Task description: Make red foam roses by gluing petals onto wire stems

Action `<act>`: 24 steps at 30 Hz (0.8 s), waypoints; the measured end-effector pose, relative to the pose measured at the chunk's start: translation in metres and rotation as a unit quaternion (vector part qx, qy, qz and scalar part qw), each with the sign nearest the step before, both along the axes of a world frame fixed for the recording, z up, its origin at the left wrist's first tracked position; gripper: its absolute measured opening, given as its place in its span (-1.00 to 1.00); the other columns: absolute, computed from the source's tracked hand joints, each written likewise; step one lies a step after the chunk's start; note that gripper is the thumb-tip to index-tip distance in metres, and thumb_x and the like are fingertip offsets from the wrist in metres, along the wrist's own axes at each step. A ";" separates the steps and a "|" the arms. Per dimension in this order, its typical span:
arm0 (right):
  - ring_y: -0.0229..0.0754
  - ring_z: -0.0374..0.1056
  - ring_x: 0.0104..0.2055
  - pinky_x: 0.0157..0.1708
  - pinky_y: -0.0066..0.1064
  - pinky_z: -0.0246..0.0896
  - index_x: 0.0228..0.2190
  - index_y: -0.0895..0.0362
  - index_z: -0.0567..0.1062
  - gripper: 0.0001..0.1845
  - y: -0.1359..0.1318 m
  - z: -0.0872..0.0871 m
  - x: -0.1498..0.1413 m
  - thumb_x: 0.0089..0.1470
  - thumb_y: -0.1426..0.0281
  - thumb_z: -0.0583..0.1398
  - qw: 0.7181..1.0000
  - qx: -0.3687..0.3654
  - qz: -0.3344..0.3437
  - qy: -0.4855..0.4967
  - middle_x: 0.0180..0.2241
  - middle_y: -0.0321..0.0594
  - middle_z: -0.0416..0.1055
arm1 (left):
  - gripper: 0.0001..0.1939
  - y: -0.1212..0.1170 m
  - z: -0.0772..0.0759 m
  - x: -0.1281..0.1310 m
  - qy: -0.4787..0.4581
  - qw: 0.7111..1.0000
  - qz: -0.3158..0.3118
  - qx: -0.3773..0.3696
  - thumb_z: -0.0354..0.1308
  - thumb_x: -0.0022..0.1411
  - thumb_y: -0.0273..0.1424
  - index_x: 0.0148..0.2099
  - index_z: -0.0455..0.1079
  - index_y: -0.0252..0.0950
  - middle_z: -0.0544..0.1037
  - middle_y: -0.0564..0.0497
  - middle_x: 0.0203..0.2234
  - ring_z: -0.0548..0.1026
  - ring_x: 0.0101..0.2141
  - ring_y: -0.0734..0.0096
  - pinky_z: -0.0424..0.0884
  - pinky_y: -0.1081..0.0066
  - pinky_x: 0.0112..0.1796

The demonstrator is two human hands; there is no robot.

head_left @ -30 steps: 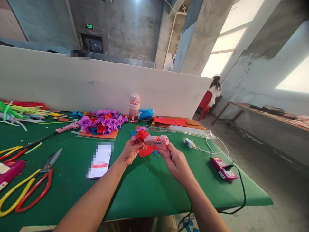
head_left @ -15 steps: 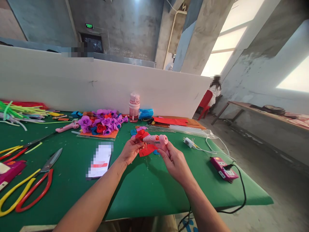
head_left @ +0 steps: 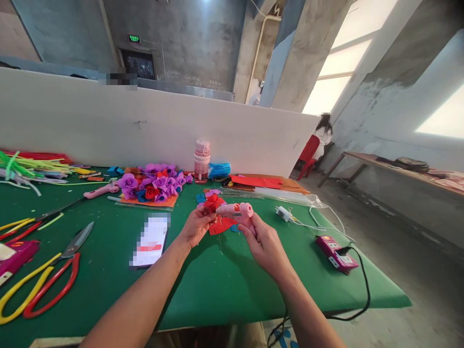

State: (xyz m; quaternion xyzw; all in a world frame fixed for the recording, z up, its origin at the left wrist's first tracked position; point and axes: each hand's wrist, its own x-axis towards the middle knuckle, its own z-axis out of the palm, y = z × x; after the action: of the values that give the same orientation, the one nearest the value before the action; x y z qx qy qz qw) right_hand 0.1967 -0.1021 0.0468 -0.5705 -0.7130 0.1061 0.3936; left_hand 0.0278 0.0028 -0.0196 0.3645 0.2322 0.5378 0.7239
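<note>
My right hand [head_left: 264,239] is closed round the handle of a pink hot glue gun [head_left: 232,210], its nozzle pointing left. The nozzle tip is at a red paper flower [head_left: 212,203], pinched between the thumb and fingers of my left hand [head_left: 197,224]. Whether the tip touches the petals I cannot tell. Beneath and behind the hands, red paper pieces [head_left: 220,226] lie on the green tabletop, with a few blue and pink pieces beside them.
Purple, red and blue paper flowers [head_left: 155,183] are heaped behind a phone [head_left: 150,241]. Scissors [head_left: 54,275] lie at left, near a second glue gun [head_left: 101,190]. A pink bottle [head_left: 202,162] stands by the white partition [head_left: 163,121]. A power strip [head_left: 336,253] with cables sits at right.
Almost nothing differs. The glue gun has shifted and turned very slightly at the flower; my left hand stays in place.
</note>
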 end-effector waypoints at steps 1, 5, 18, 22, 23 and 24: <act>-0.31 -0.04 -0.58 -0.57 -0.50 -0.11 -0.39 0.11 0.27 -0.80 0.000 0.000 0.000 0.19 0.26 0.02 1.000 0.000 -0.001 0.000 -0.59 -0.40 0.15 | -0.73 0.000 -0.001 0.000 0.002 1.000 -0.001 -0.001 0.43 -0.19 -0.49 -0.33 0.54 -0.32 0.54 0.05 -0.49 0.41 -0.50 0.57 0.31 0.48 -0.40; -0.30 0.02 -0.57 -0.55 -0.49 -0.08 -0.33 0.12 0.31 -0.82 -0.001 0.000 -0.002 0.19 0.29 0.01 1.000 0.009 0.002 0.000 -0.57 -0.38 0.19 | -0.74 0.001 -0.002 -0.001 0.001 1.000 -0.014 0.000 0.41 -0.14 -0.50 -0.30 0.54 -0.32 0.53 0.04 -0.50 0.41 -0.49 0.57 0.31 0.48 -0.39; -0.30 0.04 -0.58 -0.54 -0.50 -0.03 -0.42 0.10 0.26 -0.83 -0.002 0.003 -0.003 0.17 0.31 0.01 0.999 0.026 -0.008 -0.024 -0.56 -0.35 0.22 | -0.63 -0.002 0.002 0.000 0.007 1.000 -0.001 -0.011 0.41 -0.17 -0.52 -0.21 0.53 -0.31 0.51 0.08 -0.53 0.40 -0.52 0.60 0.31 0.51 -0.41; -0.30 0.05 -0.58 -0.55 -0.50 -0.04 -0.39 0.11 0.27 -0.84 -0.002 0.004 -0.003 0.18 0.30 0.00 0.999 0.023 -0.010 -0.025 -0.57 -0.36 0.21 | -0.65 -0.001 0.002 0.000 0.011 1.000 0.014 -0.022 0.42 -0.22 -0.52 -0.27 0.53 -0.31 0.50 0.10 -0.57 0.40 -0.54 0.60 0.32 0.52 -0.42; -0.30 0.05 -0.58 -0.55 -0.50 -0.04 -0.38 0.11 0.27 -0.84 -0.002 0.004 -0.004 0.18 0.31 0.00 0.999 0.022 -0.011 -0.024 -0.57 -0.36 0.21 | -0.66 -0.001 0.002 0.000 0.013 1.000 0.013 -0.022 0.43 -0.22 -0.52 -0.29 0.52 -0.31 0.51 0.09 -0.57 0.40 -0.54 0.60 0.31 0.52 -0.43; -0.30 0.06 -0.58 -0.55 -0.50 -0.04 -0.38 0.11 0.27 -0.85 -0.002 0.004 -0.004 0.18 0.31 0.00 0.999 0.023 -0.011 -0.024 -0.56 -0.36 0.21 | -0.67 -0.001 0.002 0.000 0.014 1.000 0.011 -0.022 0.43 -0.22 -0.51 -0.29 0.52 -0.32 0.51 0.08 -0.57 0.41 -0.54 0.59 0.31 0.52 -0.44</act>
State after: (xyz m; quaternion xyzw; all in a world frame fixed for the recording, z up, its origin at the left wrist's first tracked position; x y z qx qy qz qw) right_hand 0.1929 -0.1038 0.0506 -0.5719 -0.7182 0.0716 0.3899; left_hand 0.0282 0.0018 -0.0171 0.3536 0.2583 0.5356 0.7221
